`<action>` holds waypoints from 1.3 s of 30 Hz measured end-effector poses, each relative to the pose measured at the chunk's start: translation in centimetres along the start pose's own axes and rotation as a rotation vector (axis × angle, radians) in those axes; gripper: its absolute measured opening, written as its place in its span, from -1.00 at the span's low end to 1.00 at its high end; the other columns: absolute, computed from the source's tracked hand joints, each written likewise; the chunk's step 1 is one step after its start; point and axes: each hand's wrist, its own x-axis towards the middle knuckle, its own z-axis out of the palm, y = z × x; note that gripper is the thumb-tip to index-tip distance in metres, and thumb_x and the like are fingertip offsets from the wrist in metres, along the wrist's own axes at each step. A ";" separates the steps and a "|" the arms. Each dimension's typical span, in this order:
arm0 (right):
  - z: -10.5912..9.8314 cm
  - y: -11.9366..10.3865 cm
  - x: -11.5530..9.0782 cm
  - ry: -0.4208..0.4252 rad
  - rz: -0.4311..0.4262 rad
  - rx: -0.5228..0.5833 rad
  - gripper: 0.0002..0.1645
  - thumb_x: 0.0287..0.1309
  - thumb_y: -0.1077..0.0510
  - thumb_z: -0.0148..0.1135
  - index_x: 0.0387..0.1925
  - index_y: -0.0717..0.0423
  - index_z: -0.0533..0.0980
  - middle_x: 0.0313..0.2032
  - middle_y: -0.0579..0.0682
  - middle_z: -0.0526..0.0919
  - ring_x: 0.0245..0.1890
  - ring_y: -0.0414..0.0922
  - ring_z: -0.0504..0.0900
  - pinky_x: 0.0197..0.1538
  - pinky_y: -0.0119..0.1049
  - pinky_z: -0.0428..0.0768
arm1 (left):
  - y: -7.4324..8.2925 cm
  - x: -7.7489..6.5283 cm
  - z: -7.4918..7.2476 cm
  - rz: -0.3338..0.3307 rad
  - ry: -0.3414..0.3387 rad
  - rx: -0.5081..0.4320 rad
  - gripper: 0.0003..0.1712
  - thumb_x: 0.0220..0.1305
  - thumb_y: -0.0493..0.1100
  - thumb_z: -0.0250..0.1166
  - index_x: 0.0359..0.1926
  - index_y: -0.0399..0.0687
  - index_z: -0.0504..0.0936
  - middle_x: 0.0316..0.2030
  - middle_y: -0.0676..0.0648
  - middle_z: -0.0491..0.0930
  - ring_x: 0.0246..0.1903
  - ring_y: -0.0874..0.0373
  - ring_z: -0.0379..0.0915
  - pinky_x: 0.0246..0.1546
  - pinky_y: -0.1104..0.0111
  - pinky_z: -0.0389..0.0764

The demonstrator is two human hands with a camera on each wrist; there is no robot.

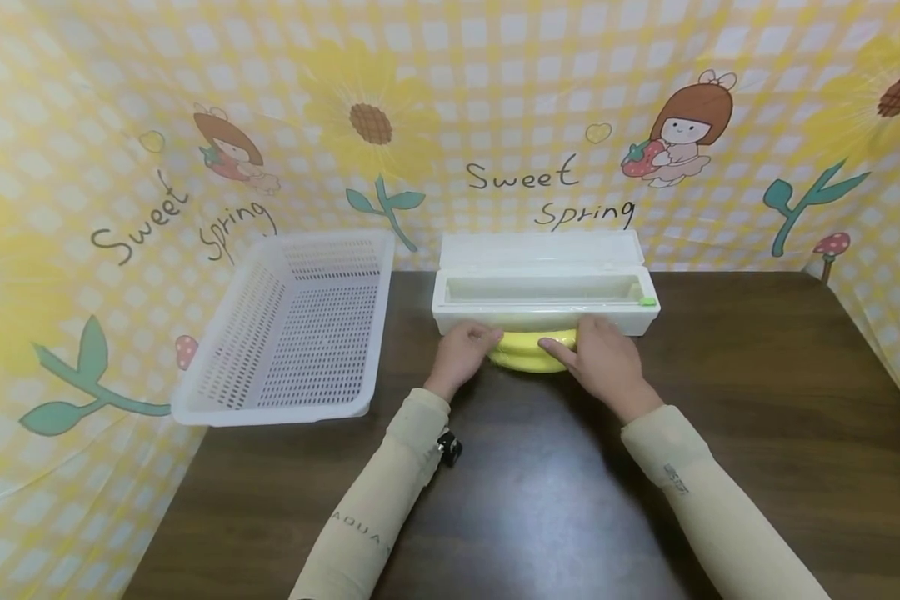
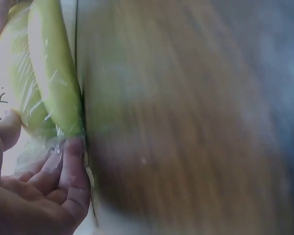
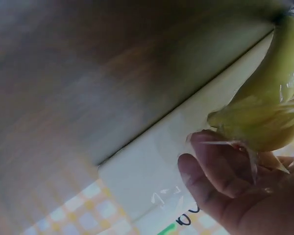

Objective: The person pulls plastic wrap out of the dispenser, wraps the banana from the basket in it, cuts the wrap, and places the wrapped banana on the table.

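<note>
Far left: a white perforated plastic basket [image 1: 270, 415], well apart from the bananas, on the brown wood-grain table [image 1: 525, 508].
Left hand [image 1: 461, 357]: at the bananas' left end, thumb and fingers close together, holding that end through its film.
Bananas, position: the yellow curved bananas [image 1: 528, 353], two side by side under shiny clear plastic film [image 2: 32, 159], lie between the hands, just before the box; whether they touch it I cannot tell.
Bananas, long axis: left to right, nearly parallel to the box's front, with the bulge towards the person.
White box: a long white rectangular box [image 1: 456, 322] on the far side of the bananas, its white hinged lid [image 1: 540, 250] raised at the back.
Right hand [image 1: 609, 364]: at the right end, thumb laid across the bananas and fingers behind, gripping them; it reaches further inward than the left.
Box's right corner: a small bright-green tab [image 1: 648, 302], beyond the right hand.
</note>
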 end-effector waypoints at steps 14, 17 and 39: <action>0.2 -0.4 -0.6 0.003 0.076 -0.009 -0.14 0.20 -0.49 0.18 -0.20 0.29 0.35 -0.35 0.17 0.40 -0.41 0.09 0.42 -0.43 -0.01 0.48 | 1.0 -0.1 0.1 0.010 0.102 0.087 -0.38 0.29 0.22 0.35 -0.65 -0.02 0.29 -0.69 0.05 0.16 -0.63 0.12 0.09 -0.51 0.27 0.22; 0.2 -0.5 -0.7 0.004 0.058 -0.031 -0.08 0.21 -0.49 0.17 -0.12 0.37 0.37 -0.26 0.24 0.40 -0.36 0.13 0.45 -0.39 0.05 0.53 | 1.4 -0.6 0.0 0.011 0.131 0.113 -0.48 0.31 0.22 0.33 -0.54 -0.06 0.48 -0.62 0.06 0.29 -0.57 0.16 0.19 -0.45 0.28 0.28; -5.2 4.2 -1.2 0.111 0.119 0.134 -0.38 0.39 0.06 0.14 0.29 0.42 0.37 0.15 0.47 0.39 0.16 0.40 0.35 0.09 0.31 0.39 | 7.9 -2.3 3.9 0.549 -0.178 0.830 -0.50 0.35 0.13 0.34 0.18 -0.02 0.62 0.01 -0.03 0.58 0.02 0.05 0.46 0.05 0.20 0.44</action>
